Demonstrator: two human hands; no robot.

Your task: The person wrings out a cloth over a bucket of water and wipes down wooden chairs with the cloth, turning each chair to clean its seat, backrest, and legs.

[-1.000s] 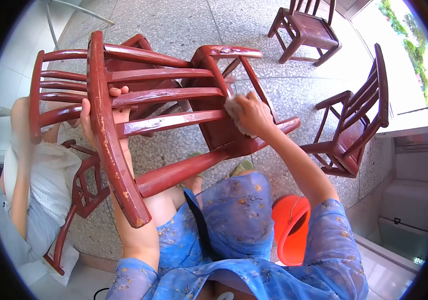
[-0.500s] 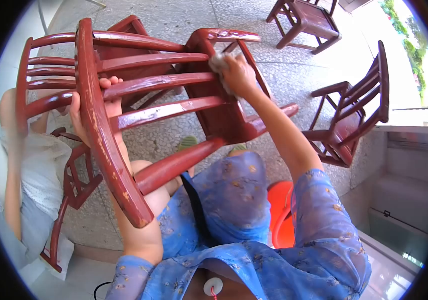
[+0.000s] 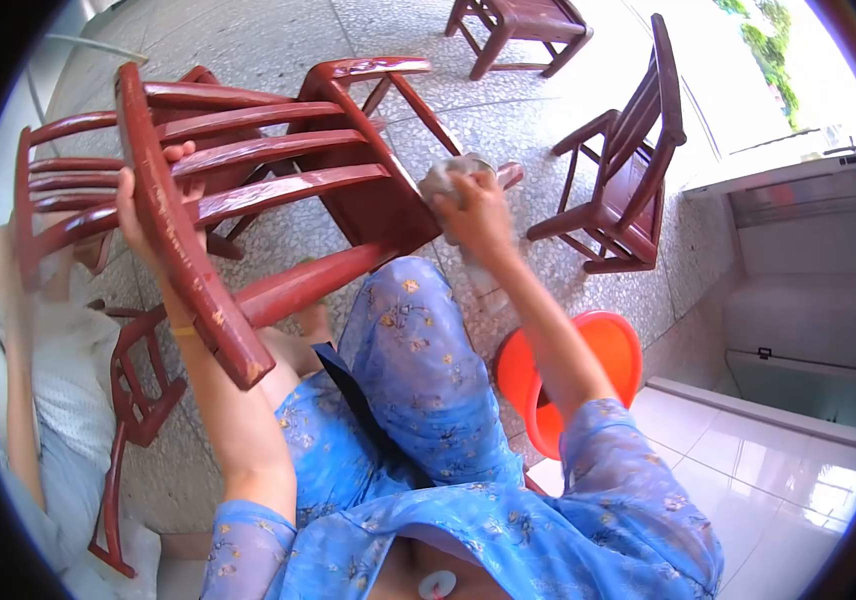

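Note:
A reddish-brown wooden chair (image 3: 313, 280) is tilted, its slatted back toward me and the paint on its top rail worn in patches. My left hand (image 3: 136, 218) is closed around that top rail, thumb on the near side and fingertips showing between the slats. In my right hand (image 3: 483, 215) is a greyish, crumpled cloth (image 3: 439, 180). The cloth is beside the chair's seat edge and a leg, partly covering them; whether it touches the wood I cannot tell. Some of the right fingers are hidden or blurred.
An orange-red bucket (image 3: 608, 325) stands by my right forearm. Two more chairs, one at right (image 3: 613, 190) and one at the top (image 3: 528, 25), are on the speckled floor. At left, a person in white (image 3: 68, 370) sits close, near another slatted chair (image 3: 23, 190).
My right hand has moved with the cloth from the slats' joint with the seat to the seat's outer edge and leg. The view has turned right, showing more of the bucket.

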